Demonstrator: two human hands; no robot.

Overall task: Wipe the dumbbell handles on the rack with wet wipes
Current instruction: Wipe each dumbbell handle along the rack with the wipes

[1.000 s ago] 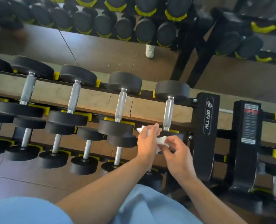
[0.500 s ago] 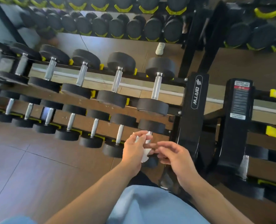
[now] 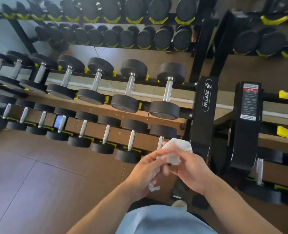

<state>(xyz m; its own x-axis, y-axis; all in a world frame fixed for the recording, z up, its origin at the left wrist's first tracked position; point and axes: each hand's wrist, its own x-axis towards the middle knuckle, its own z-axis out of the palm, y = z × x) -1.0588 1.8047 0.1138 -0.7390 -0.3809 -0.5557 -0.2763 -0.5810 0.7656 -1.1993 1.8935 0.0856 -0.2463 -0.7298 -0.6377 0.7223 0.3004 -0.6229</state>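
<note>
A white wet wipe [image 3: 177, 147] is crumpled between both my hands, in front of the rack's lower right end. My left hand [image 3: 146, 171] grips its lower part, and a corner of the wipe sticks out under the palm. My right hand [image 3: 188, 168] pinches the upper part with curled fingers. Just behind the wipe stands the rightmost lower dumbbell, its chrome handle [image 3: 160, 142] partly hidden. The upper tier holds several black dumbbells; the rightmost one has a bare chrome handle [image 3: 167, 90]. Neither hand touches a handle.
The black rack upright marked BRTW [image 3: 205, 108] stands right of my hands. A second rack [image 3: 247, 125] with yellow cradles follows further right. A mirror behind shows more dumbbells. Brown tiled floor [image 3: 38, 183] spreads to the left.
The view has tilted and pulled back, showing more of the floor and the left of the rack. Both hands have come together lower down, bunching the wipe between them.
</note>
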